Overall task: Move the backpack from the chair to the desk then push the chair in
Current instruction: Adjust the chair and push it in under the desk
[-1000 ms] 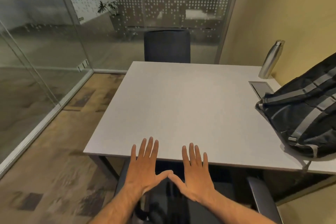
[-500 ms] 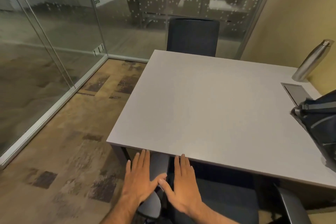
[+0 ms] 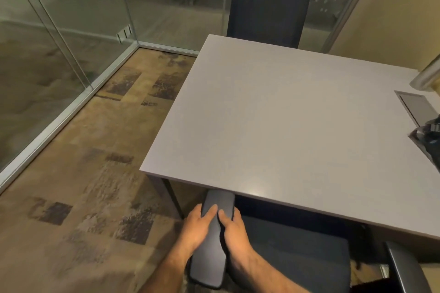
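Observation:
The dark backpack (image 3: pixel 431 140) lies on the grey desk (image 3: pixel 273 114) at its far right, mostly cut off by the frame edge. The dark office chair (image 3: pixel 297 257) stands at the desk's near edge, with the front of its seat under the top. Its left armrest (image 3: pixel 212 259) points at the desk edge. My left hand (image 3: pixel 197 228) wraps that armrest from the left. From the other side my right hand (image 3: pixel 234 233) grips it too, and the fingertips of both rest on top.
A second dark chair (image 3: pixel 266 14) stands at the desk's far side. A steel bottle (image 3: pixel 428 76) and a cable hatch (image 3: pixel 414 104) are at the right edge. Glass walls (image 3: pixel 59 31) close the room on the left and back. Carpeted floor (image 3: pixel 95 162) lies left of the desk.
My hands dropped from the chair's back to its left armrest and closed on it. The view swung left, so the backpack slid almost out of frame.

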{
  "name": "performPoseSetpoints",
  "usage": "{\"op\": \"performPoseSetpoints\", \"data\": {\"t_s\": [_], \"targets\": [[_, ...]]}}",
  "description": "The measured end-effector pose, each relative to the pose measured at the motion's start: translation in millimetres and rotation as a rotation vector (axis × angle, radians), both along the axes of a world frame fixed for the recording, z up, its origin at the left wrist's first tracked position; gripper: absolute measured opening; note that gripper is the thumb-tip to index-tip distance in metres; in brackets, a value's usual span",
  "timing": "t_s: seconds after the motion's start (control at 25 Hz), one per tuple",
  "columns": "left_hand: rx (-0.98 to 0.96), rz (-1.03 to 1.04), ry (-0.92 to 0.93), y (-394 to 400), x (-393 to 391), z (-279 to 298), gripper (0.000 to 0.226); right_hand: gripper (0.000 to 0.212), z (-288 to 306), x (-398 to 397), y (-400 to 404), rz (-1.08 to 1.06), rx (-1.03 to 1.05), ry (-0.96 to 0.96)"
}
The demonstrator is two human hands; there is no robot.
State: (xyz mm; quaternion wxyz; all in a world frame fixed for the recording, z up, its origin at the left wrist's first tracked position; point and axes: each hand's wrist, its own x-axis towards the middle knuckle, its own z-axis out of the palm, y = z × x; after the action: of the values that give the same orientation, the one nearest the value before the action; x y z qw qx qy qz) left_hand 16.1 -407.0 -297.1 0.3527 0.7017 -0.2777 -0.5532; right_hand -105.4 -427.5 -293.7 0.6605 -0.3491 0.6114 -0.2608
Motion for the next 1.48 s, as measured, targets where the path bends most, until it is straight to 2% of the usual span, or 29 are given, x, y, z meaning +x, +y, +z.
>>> {"op": "performPoseSetpoints", "data": {"t_s": [0.12, 0.28, 0.48, 0.72, 0.88, 1.04, 1.12, 1.2, 1.36, 1.48], "targets": [[-0.02, 0.051, 0.08, 1, 2, -4, 0.022, 0.032, -4, 2, 2, -0.015, -0.004, 0.018], [-0.015, 0.076, 0.12, -1, 2, -8, 0.022, 0.035, -7, 3, 2, -0.003, -0.032, 0.033], [0.023, 0.109, 0.127, 2, -3, -26, 0.02, 0.058, -26, 0, 3, 0.046, -0.007, 0.085], [0.052, 0.096, 0.111, 3, -3, -55, 0.018, 0.041, -62, -1, 0, 0.056, 0.029, 0.109], [0.085, 0.082, 0.102, 5, -5, -69, 0.013, 0.055, -82, -2, 0, 0.087, 0.068, 0.136], [0.084, 0.066, 0.04, 7, -5, -77, 0.009, 0.042, -97, -6, 0, 0.101, 0.056, 0.128], [0.089, 0.053, 0.036, 7, -4, -76, 0.014, 0.041, -99, -5, -1, 0.107, 0.056, 0.115], [0.094, 0.043, 0.041, 6, -5, -75, 0.03, 0.045, -100, -6, -3, 0.12, 0.061, 0.12], [0.095, 0.022, 0.001, 6, -8, -67, 0.048, 0.04, -92, -9, -5, 0.157, 0.082, 0.104], [0.112, 0.034, -0.023, 8, -12, -49, 0.068, 0.048, -71, -15, -3, 0.153, 0.108, 0.083]]}}
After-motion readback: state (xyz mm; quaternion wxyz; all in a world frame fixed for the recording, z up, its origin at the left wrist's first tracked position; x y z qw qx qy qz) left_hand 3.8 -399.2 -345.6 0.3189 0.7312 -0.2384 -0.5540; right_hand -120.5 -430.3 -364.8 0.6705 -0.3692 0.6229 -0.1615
